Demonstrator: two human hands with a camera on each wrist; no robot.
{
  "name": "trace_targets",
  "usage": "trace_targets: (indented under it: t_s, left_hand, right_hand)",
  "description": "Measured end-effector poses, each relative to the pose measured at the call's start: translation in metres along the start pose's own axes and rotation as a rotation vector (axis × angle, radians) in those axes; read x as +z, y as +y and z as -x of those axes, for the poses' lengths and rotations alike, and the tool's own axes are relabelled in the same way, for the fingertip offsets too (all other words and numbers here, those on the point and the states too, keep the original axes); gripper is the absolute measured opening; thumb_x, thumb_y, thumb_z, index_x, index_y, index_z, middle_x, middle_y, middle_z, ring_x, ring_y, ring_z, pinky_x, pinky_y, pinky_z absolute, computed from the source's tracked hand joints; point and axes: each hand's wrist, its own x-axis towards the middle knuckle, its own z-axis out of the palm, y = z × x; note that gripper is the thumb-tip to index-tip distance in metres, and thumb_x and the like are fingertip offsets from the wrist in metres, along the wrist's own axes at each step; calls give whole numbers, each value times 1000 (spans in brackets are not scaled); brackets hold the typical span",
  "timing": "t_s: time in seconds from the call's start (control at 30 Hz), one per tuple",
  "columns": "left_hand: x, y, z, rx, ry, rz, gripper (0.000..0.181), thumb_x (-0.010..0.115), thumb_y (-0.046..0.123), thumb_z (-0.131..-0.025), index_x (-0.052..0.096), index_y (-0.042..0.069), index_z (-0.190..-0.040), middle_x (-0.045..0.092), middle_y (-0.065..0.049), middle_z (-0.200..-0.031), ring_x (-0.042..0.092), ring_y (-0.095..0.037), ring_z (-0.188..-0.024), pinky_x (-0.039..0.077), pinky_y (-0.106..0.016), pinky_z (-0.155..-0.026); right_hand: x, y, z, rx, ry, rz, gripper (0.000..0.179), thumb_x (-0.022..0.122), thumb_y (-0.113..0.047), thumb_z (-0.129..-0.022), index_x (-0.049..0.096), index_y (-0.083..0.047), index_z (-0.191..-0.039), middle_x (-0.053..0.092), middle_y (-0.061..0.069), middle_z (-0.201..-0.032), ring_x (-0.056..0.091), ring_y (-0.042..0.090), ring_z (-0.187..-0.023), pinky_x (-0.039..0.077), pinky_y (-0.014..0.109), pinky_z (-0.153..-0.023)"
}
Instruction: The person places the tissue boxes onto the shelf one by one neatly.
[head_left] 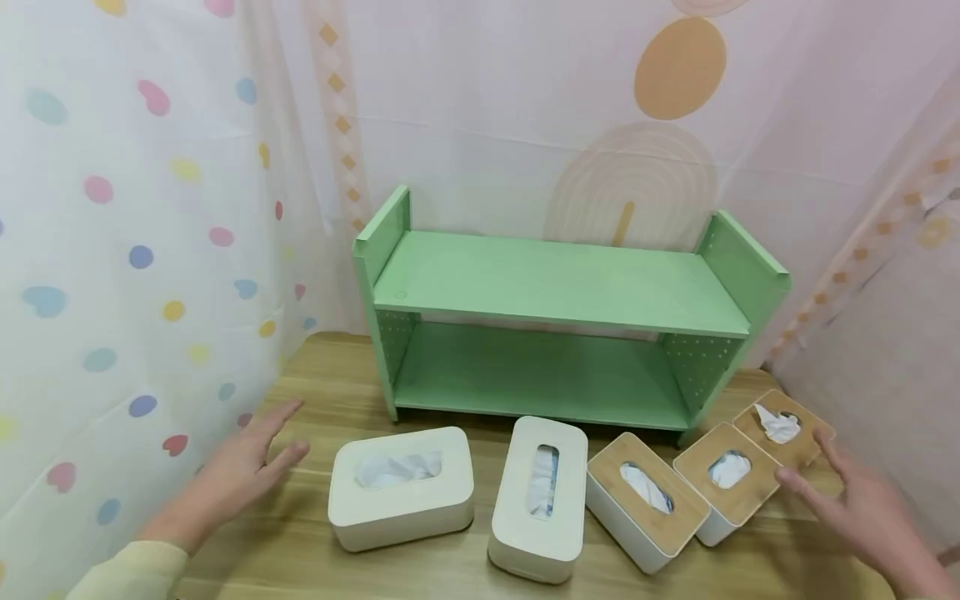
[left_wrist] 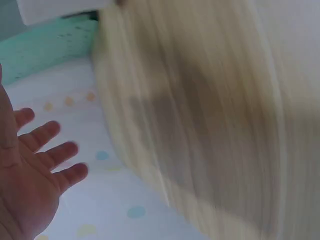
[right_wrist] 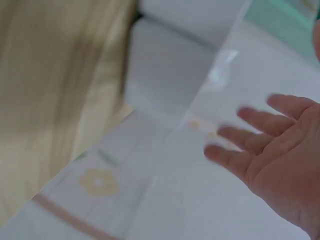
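Two white tissue boxes stand on the wooden table: one lies crosswise on the left [head_left: 401, 510], the other lengthwise in the middle [head_left: 517, 504]. To their right, three tissue boxes with wooden lids sit slanted in a row: a near one [head_left: 637, 508], a middle one [head_left: 731, 505] and a far one [head_left: 806, 421]. My left hand [head_left: 240, 467] hovers left of the white boxes, fingers spread, holding nothing. My right hand [head_left: 862, 500] is beside the far wooden-lidded boxes with its fingers extended; whether its fingertips touch them I cannot tell.
A green two-tier shelf [head_left: 562, 283] stands behind the boxes at the back of the wooden table [head_left: 315, 383]. Patterned curtains [head_left: 480, 117] hang behind it and along the left and right sides.
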Motion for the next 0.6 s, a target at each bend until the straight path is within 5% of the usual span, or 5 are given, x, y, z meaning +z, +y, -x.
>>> trace_targets:
  t_s: [0.1, 0.2, 0.33, 0.43, 0.6]
  left_hand:
    - [6, 12, 4, -23, 10, 85, 68, 50, 39, -114, 31, -1, -166, 46, -33, -161, 51, -62, -136, 46, -78, -102]
    - [13, 25, 11, -36, 48, 155, 64, 47, 36, -116, 32, -3, -165, 49, -31, -159, 55, -59, -135, 48, -74, -103]
    - [22, 42, 20, -47, 85, 208, 60, 49, 33, -115, 36, -1, -164, 53, -28, -157, 62, -53, -131, 55, -55, -104]
    - [27, 53, 27, -48, 109, 234, 59, 53, 31, -114, 40, 2, -163, 55, -26, -156, 66, -49, -128, 57, -35, -99]
    - [28, 61, 41, -83, 102, 299, 60, 57, 30, -113, 40, 3, -163, 53, -26, -158, 67, -46, -126, 59, -28, -93]
  right_hand:
    - [-3, -20, 7, 4, 2, 2, 87, 60, -51, -108, 31, 11, -161, 43, 47, -150, 69, 53, -85, 57, 65, -76]
    - [3, -45, 12, -51, 48, -37, 77, 67, -46, -105, 43, 5, -159, 54, 37, -150, 54, 20, -55, 54, 43, -63]
    - [13, -81, 17, -166, 76, -122, 71, 77, -37, -100, 52, 1, -154, 63, 31, -146, 74, 34, -88, 59, 57, -79]
    - [20, -106, 15, -265, 79, -151, 69, 82, -34, -96, 56, -1, -151, 68, 25, -142, 66, 51, -125, 55, 69, -93]
    - [26, -150, 5, -406, 48, -161, 65, 84, -38, -94, 62, -10, -149, 73, 7, -140, 75, 22, -103, 60, 48, -92]
